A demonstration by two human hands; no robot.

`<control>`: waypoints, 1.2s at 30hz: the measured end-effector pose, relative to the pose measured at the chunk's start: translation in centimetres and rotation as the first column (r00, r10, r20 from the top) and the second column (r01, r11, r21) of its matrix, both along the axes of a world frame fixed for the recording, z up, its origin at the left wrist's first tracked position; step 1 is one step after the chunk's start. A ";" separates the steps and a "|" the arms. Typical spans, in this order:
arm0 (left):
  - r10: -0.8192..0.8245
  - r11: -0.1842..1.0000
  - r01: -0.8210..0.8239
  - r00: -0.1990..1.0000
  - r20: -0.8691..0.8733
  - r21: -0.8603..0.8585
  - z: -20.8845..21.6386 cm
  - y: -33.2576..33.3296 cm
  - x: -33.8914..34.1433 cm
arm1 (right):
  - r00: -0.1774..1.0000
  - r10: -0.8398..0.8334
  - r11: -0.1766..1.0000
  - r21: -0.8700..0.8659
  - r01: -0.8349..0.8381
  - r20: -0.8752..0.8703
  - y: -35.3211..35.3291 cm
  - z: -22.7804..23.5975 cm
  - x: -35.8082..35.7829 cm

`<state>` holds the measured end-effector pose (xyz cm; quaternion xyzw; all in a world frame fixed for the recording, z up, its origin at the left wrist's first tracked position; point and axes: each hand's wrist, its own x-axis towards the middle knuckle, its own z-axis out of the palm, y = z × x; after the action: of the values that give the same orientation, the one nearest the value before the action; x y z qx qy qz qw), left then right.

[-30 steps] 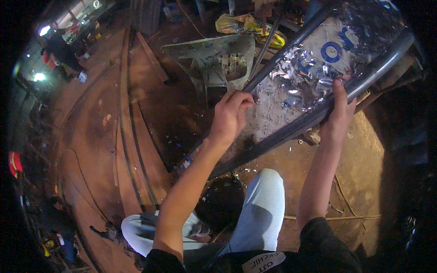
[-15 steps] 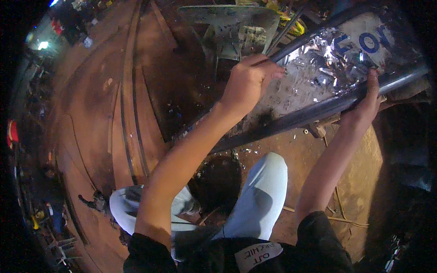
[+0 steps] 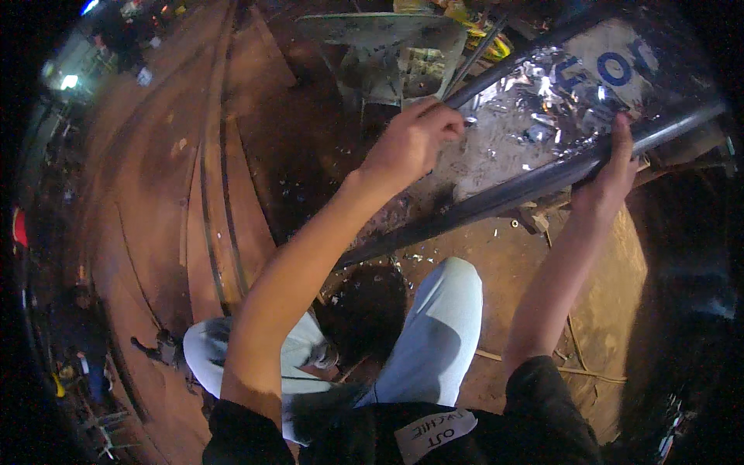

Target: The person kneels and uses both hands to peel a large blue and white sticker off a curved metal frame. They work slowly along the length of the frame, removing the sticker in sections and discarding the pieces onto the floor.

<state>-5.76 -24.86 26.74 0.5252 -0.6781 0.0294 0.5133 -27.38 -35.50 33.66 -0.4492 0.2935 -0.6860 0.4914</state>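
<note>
A long dark metal tube (image 3: 496,190) slants across the front, rising to the right. My right hand (image 3: 607,180) is wrapped round it, with the thumb up along the far side and the other fingers mostly hidden beneath. Beyond it runs a second dark metal bar (image 3: 508,71). At that bar's near-left end, my left hand (image 3: 411,143) is closed with curled fingers, seemingly round the bar; the contact is partly hidden. Between the two lies a pale sheet (image 3: 484,159) with blue lettering, strewn with shiny scraps (image 3: 542,105).
A greyish plastic chair (image 3: 380,58) stands beyond my left hand. Yellow packaging (image 3: 484,35) lies behind it. Long metal strips (image 3: 213,178) run across the brown floor at left. A thin cord (image 3: 593,375) and a small ring-shaped piece (image 3: 514,223) lie at right. My knees are in front.
The whole view has shifted slightly, so the bars and both hands appear a little farther left. My left hand's fingers look more curled; my right hand keeps its hold on the tube.
</note>
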 end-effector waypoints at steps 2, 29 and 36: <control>-0.009 1.000 0.010 0.991 -0.133 0.012 0.0 0.6 0.4 | 1.000 -0.008 1.000 -0.022 0.009 0.026 0.3 0.1 0.4; 0.226 0.971 -0.232 0.970 0.091 0.054 -2.2 -0.4 -1.2 | 0.999 -0.007 0.992 0.129 0.011 -0.035 -1.8 -2.8 -1.7; 0.132 0.979 -0.134 0.991 0.029 0.151 -1.7 0.2 -0.7 | 0.997 -0.045 0.991 0.121 0.052 -0.063 -1.9 -2.8 -1.5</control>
<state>-6.49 -24.64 25.03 0.6068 -0.6464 0.0165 0.4622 -28.92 -37.42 30.88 -0.4314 0.3605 -0.6646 0.4922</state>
